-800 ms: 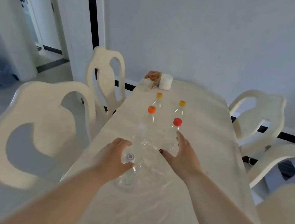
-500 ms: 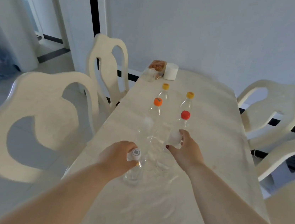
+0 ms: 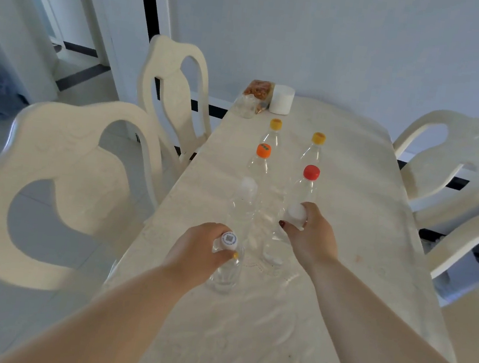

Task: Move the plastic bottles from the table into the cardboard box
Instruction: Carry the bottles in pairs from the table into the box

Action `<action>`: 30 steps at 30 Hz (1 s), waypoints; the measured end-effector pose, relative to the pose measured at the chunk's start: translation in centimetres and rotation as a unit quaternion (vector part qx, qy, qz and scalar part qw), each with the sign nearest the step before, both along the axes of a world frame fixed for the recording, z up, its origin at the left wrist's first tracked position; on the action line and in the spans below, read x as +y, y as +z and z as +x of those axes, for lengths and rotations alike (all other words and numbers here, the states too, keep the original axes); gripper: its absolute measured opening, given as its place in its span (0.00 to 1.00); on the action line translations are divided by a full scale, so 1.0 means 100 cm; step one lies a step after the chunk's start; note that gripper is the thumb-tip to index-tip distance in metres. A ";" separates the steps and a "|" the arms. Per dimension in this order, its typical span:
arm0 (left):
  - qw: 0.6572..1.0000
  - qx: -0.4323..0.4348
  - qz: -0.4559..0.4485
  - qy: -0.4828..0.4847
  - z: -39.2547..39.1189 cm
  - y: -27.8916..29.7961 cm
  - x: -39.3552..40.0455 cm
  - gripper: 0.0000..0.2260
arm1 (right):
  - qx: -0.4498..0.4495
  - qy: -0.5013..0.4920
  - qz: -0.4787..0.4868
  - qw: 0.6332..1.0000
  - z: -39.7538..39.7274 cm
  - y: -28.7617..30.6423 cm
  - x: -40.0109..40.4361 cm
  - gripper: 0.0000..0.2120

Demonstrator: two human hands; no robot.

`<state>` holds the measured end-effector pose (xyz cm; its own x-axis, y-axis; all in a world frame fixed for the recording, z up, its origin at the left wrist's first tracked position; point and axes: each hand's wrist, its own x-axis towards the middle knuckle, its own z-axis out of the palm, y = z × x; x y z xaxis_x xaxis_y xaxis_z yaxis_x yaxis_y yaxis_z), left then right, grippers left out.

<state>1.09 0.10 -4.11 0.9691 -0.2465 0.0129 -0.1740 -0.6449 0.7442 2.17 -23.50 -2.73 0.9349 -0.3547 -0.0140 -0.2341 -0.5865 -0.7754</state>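
Observation:
Several clear plastic bottles stand in two rows on the cream table (image 3: 349, 213). My left hand (image 3: 197, 248) grips the neck of the nearest left bottle (image 3: 226, 270), which has a white printed cap. My right hand (image 3: 310, 235) is closed around the neck of the nearest right bottle (image 3: 275, 246), white-capped. Behind them stand a white-capped bottle (image 3: 244, 203), an orange-capped bottle (image 3: 260, 161), a red-capped bottle (image 3: 307, 183) and two yellow-capped bottles (image 3: 273, 132) (image 3: 315, 147). No cardboard box is in view.
At the table's far end stand a white cup (image 3: 282, 99), a snack bag (image 3: 258, 88) and a small glass jar (image 3: 246, 106). Cream chairs flank the table: two on the left (image 3: 66, 160) (image 3: 175, 83), two on the right (image 3: 452, 156) (image 3: 478, 241).
My right hand moved forward and closed on the white-capped right bottle. My left hand tightened on the near left bottle's neck. The view shifted slightly closer.

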 end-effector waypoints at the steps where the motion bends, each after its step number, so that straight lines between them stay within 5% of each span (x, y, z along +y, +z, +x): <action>1: 1.000 -0.003 -0.003 -0.004 -0.001 0.000 0.000 0.08 | -0.008 0.000 0.006 1.000 -0.004 0.002 0.000 0.16; 16: 0.980 -0.075 -0.011 -0.182 -0.020 0.062 -0.036 0.06 | -0.110 -0.061 0.023 0.992 -0.123 0.082 -0.023 0.14; 30: 0.893 -0.099 -0.052 -0.437 -0.120 0.107 -0.179 0.10 | -0.112 -0.263 0.016 0.958 -0.346 0.129 -0.103 0.15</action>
<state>-10.95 -17.78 6.54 0.3842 -0.8942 0.2299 -0.7118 -0.1284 0.6905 -32.46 -33.80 10.17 0.6076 -0.7806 0.1466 -0.3168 -0.4074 -0.8565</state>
